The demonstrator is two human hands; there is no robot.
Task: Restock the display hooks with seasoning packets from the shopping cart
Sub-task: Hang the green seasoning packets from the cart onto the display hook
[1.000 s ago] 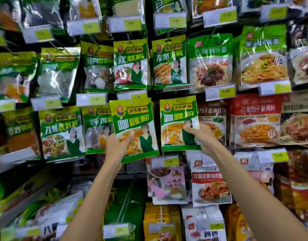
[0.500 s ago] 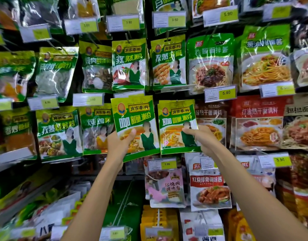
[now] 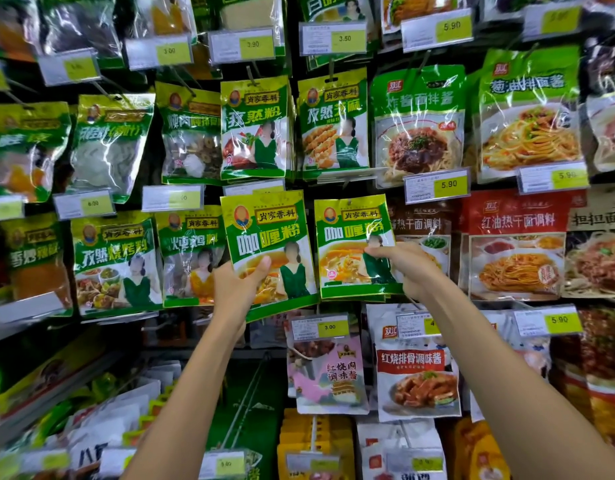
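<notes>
Risks logged for this moment. Your left hand (image 3: 236, 285) held a green-and-yellow glossy plastic curry-powder packet (image 3: 271, 237) by its lower left part, with the thumb flat on the front and the fingers curled behind. The packet was in front of the rack, tilted with its top toward 11 o'clock, and on no hook that I could see. Your right hand (image 3: 403, 268) pinched the lower right edge of a hanging stack of matching green-and-yellow curry packets (image 3: 351, 233), thumb in front and fingers behind. That stack hung just beside the loose packet, at its 3 o'clock. I could not tell whether their edges touched.

The hook was hidden behind the packets, and the loose packet's hang hole could not be made out.

Likely failure modes:
1. The tilt could have put the hole off line, so the hook tip would meet film rather than the hole and the packet would buckle.
2. The film was glossy and you held it low, by one corner. A push at the top could have swung or slipped it out of your grip.
3. A pull from your right-hand pinch could have slid the stack off the hook's end.
4. A swing toward 9 o'clock could have knocked the green clear-window chicken-seasoning packet (image 3: 191, 251).
</notes>
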